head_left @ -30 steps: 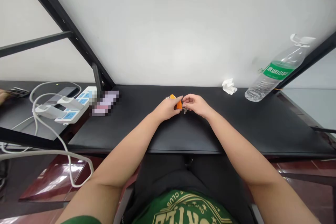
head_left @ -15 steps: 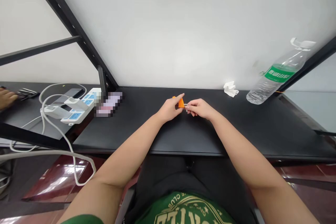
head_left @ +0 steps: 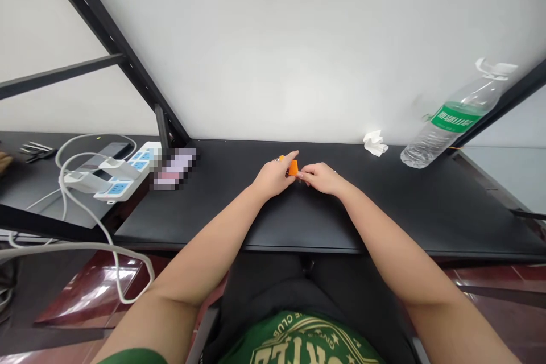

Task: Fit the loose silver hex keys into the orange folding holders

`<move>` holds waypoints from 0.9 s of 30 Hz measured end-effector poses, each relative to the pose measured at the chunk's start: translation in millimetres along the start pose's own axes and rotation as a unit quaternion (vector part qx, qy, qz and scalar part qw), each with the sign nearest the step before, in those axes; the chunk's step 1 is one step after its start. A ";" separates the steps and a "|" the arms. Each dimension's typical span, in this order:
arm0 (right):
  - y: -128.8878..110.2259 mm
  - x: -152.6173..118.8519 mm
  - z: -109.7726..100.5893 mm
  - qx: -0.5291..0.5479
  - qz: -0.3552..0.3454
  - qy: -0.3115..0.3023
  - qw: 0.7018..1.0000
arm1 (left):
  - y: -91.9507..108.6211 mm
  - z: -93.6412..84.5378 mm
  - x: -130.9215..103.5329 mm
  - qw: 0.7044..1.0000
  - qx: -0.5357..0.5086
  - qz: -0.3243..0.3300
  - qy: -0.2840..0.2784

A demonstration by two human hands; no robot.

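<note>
My left hand (head_left: 274, 177) is closed around a small orange object (head_left: 293, 169); its thumb stretches along the top and the palm hides much of the thing. A flat orange face shows between this hand and my right hand (head_left: 321, 178). The right fingers are pinched together at the right end of the orange object, touching it or very near it. A tiny thin piece shows below those fingertips, too small to name. Both hands are low over the middle of the black desk (head_left: 315, 222).
A large clear bottle (head_left: 443, 125) with a green label stands at the right by the wall, with a crumpled tissue (head_left: 375, 143) left of it. At left are a blurred-out phone-like item (head_left: 174, 168), a white power strip (head_left: 128, 179) with chargers and looping white cables (head_left: 115, 250), and black frame bars (head_left: 111, 40).
My right fingers have moved in against the orange object, and the pale metallic loop seen between the hands is now mostly hidden. A person's hand at far left has slid nearly out of view.
</note>
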State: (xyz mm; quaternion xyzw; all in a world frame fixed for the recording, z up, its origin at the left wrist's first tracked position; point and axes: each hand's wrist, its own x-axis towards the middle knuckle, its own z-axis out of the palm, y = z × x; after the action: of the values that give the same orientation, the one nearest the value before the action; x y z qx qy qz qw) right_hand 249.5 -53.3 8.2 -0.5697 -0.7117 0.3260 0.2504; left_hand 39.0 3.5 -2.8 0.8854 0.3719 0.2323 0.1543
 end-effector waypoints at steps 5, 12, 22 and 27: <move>14.7 -5.8 -24.4 -0.042 0.003 0.082 0.996 | -0.6 -2.6 0.2 1.000 0.021 -0.023 -0.004; 2.9 -6.8 -15.0 -0.004 0.032 0.010 0.999 | 1.4 2.7 1.1 0.999 0.030 -0.017 -0.005; -1.3 8.8 15.7 0.049 0.053 0.045 0.996 | 6.2 9.0 -1.8 0.986 0.166 0.019 0.026; 4.9 -1.1 -11.5 -0.059 0.023 0.059 0.996 | 2.7 4.2 -0.7 0.991 0.133 0.017 0.001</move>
State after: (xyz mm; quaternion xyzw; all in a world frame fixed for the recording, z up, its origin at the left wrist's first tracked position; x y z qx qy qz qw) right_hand 261.4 -51.7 12.2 -0.6179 -0.7006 0.2547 0.2500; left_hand 42.4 0.8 -5.3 0.9040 0.3847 0.1843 0.0305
